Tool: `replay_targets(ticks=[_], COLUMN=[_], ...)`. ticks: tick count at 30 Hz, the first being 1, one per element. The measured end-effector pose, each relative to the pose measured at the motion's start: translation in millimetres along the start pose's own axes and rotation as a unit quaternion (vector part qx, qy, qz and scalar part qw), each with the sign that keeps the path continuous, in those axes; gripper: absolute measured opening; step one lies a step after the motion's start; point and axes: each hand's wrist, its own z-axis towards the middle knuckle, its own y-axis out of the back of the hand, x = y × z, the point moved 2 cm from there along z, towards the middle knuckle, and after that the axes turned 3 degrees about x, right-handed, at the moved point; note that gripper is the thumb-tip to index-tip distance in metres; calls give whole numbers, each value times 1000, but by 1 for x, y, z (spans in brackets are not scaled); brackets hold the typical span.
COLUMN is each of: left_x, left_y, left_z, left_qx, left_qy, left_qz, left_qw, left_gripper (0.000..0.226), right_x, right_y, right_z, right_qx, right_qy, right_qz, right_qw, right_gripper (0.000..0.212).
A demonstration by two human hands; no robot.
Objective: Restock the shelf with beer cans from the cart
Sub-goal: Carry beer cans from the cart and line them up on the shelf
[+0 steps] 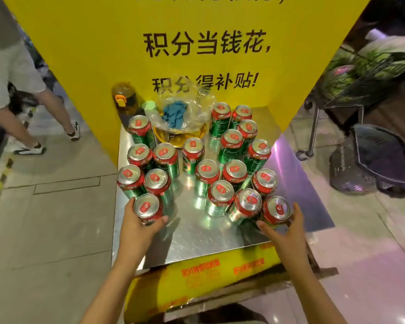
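A shiny silver metal platform (197,232) sits in front of a big yellow sign board with black writing (84,54). Many green and red beer cans with silver tops (207,174) stand upright on the platform.

The left hand (139,226) is at 7 o'clock on the platform. Its fingers and thumb curl around the nearest green and red can on the left (147,208). This can stands at the front of a left bunch of cans, and it touches the one behind it.

The right hand (284,232) is at 5 o'clock. Its thumb and fingers wrap around the nearest green and red can on the right (277,210). This can leans a little, and it sits just beside another leaning can at its 9 o'clock.

At 12 o'clock, at the back of the platform, lies a crinkly clear plastic bag with blue cloth inside (181,113). At its 9 o'clock stands a see-through yellow bottle with an orange cap clip (124,99).

At 9 o'clock, on the grey tiled floor (49,218), a person's legs in black and white shoes (31,149) stand. At 2 o'clock is a black wire cart with green goods (360,73).
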Motion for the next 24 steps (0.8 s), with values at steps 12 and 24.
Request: replay_targets(ticks=[12,24], left_x=[13,6], left_y=[-15,27], left_z=[-22,-78], left_qx=[-102,-90], left_qy=[48,33], left_qz=[-4,-127], left_qw=[994,987], left_gripper=[67,56], right_x=[-11,16], right_y=[4,29], right_z=[19,-36], right_qx=[-13,-21], right_qy=[91,97], right_qz=[-2,1], right_qw=[996,995], right_gripper=[58,72])
